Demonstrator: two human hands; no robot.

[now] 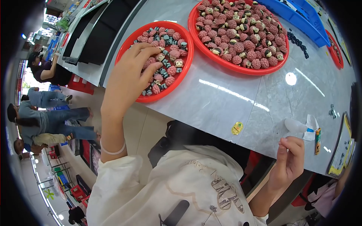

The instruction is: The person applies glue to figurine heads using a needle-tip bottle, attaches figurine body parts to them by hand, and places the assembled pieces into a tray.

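My left hand (130, 75) reaches over the smaller red tray (190, 56), its thumb and fingers apart and bent down among the pieces. Small pink knobbly-headed figures (169, 80) and grey-blue bits (163, 71) fill this tray. One figure with a cream face (160, 57) lies between thumb and forefinger; whether they touch it I cannot tell. Near the table's front edge, my right hand (289, 162) is closed in a pinch, and anything between its fingertips is too small to make out. Just beyond it lies a white squeeze bottle (296, 125) with a blue tip.
A larger red tray (241, 69) heaped with pink-headed figures stands beside the smaller one. Behind it is a blue bin (315, 28), with dark small pieces (298, 43) nearby. A yellow sticker (236, 128) and a narrow printed packet (318, 141) lie on the table. People (45, 71) are at left.
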